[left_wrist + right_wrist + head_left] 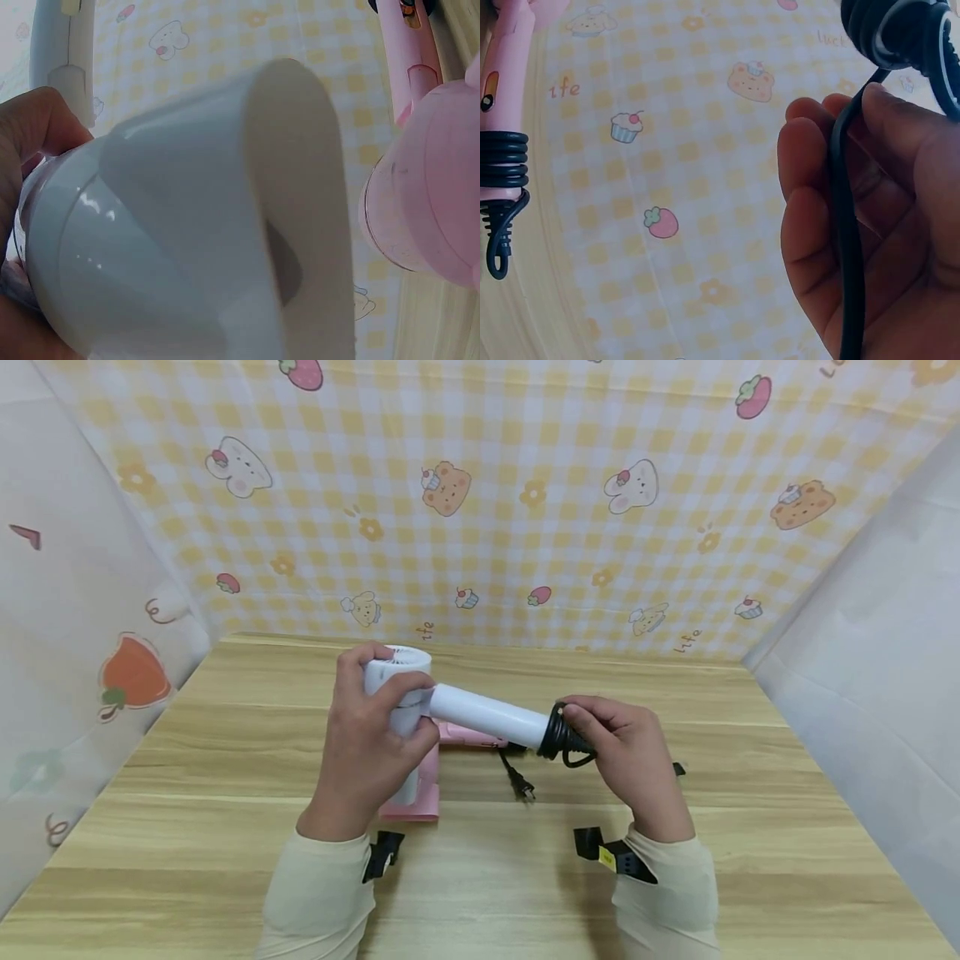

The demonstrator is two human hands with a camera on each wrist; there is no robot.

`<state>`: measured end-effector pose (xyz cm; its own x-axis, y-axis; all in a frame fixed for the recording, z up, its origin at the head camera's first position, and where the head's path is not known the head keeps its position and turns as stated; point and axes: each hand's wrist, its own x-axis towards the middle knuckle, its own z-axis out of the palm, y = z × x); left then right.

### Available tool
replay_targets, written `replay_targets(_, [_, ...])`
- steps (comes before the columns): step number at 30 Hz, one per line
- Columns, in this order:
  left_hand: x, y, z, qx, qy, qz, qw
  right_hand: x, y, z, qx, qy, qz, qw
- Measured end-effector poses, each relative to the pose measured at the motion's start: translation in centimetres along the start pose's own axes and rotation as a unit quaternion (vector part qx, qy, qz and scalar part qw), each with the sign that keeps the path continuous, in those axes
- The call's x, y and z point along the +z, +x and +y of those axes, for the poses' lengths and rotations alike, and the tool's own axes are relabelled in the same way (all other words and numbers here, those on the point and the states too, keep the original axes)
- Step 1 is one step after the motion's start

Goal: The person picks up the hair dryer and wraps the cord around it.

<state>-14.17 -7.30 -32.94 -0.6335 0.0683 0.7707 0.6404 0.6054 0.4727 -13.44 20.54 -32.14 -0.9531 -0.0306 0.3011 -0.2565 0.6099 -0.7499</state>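
In the head view a white hair dryer (pixel 491 718) is held up over the table, its handle pointing right and slightly down. My left hand (pixel 363 743) grips the dryer's barrel, thumb and fingers on opposite sides. The wide white nozzle (pixel 180 172) fills the middle of the left wrist view. Black cord (pixel 555 733) is coiled around the handle's end. My right hand (pixel 633 756) pinches this cord beside the coil. In the right wrist view a stretch of cord (pixel 847 255) runs down across the palm, between thumb and curled fingers.
A pink hair dryer (pixel 471 735) lies on the wooden table (pixel 225 760) behind the white one, partly hidden. Its cord coil (pixel 502 161) shows in the right wrist view. A black two-pin plug (pixel 523 789) lies nearby. A yellow checked cloth (pixel 495 568) hangs behind the table.
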Motion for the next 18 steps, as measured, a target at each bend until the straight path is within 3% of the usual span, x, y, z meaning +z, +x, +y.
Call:
replay_targets(8, [0.1,0.1,0.1,-0.029,-0.036,0.035,0.9983,0.6,0.1,-0.3,0.015,0.015,-0.034,0.9992])
replay_targets(18, [0.1,0.1,0.1,-0.057,-0.027,0.032,0.9975,1.2,0.0,-0.7,0.012,-0.013,-0.047,0.9987])
